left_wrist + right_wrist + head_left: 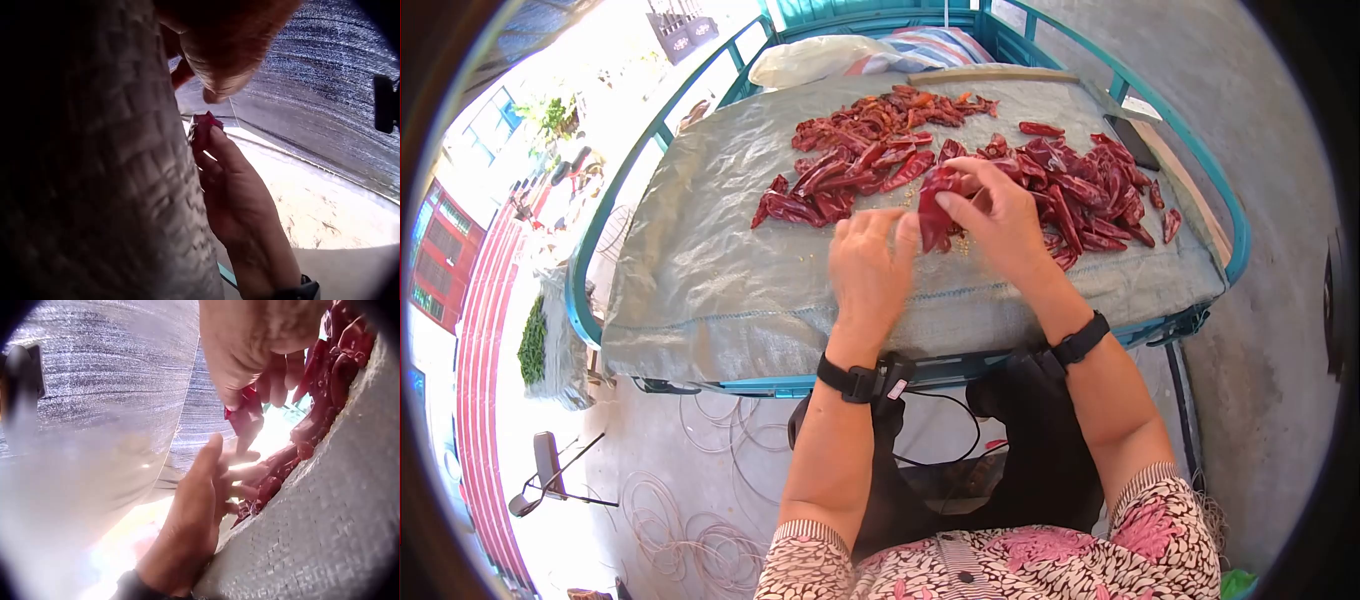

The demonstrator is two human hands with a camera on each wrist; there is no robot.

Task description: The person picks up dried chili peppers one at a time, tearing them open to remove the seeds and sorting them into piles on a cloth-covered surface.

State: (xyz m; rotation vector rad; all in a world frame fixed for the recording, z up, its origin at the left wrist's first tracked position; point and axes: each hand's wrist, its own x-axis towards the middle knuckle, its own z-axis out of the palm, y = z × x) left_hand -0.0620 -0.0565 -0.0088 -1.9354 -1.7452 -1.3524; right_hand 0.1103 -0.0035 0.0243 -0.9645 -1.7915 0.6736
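Observation:
My right hand (1003,215) pinches a dried red chili pepper (935,205) between thumb and fingers, above the near part of the sheet. In the right wrist view the pepper (245,417) hangs from its fingertips. The left hand (868,268) is just left of that pepper, thumb raised and fingers fairly straight, fingertips close to the pepper's lower end. A heap of dark red chilies (1090,185) lies to the right, partly behind the right hand. Another pile of chilies (840,180) lies to the left, with a shrivelled, more orange-red batch (880,118) behind it.
A grey-green woven sheet (700,250) covers the bed of a cart with teal rails (1200,165). Small yellowish seeds are scattered on it. Sacks (820,58) lie at the back, and a dark flat object (1133,143) sits by the right edge. Cables hang below the wrists.

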